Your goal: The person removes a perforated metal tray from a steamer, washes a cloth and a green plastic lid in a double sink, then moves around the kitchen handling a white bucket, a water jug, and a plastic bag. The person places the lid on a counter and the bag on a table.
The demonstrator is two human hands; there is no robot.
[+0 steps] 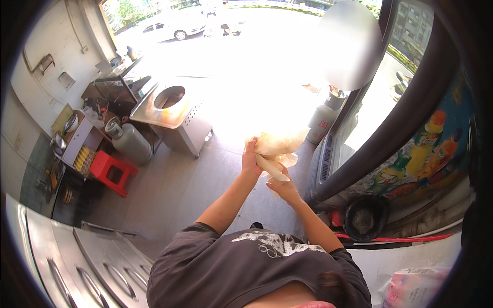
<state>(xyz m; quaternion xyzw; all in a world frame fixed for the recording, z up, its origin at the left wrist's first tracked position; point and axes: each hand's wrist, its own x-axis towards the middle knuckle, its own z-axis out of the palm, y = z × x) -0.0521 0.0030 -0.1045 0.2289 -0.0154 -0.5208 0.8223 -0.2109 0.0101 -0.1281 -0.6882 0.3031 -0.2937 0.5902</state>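
Observation:
Both hands are held out in front of my body, over the grey tiled floor. My left hand [252,159] grips the left edge of a pale, thin sheet-like bundle [279,144], its thumb on top; whether it is paper, cloth or a flat food cannot be told. My right hand [284,186] is at the lower right of the bundle, beneath a folded flap that hangs down. The fingers of that hand are partly hidden by the flap, and strong glare washes out the bundle's far edge.
Left stand a steel oven cart [165,115] with a round opening, a gas cylinder [133,144], a red plastic stool [111,171] and a steel cabinet [57,261]. Right are a glass-door display fridge [358,169], another gas cylinder [325,117] and a black bin [364,219]. A blurred shape covers the upper right.

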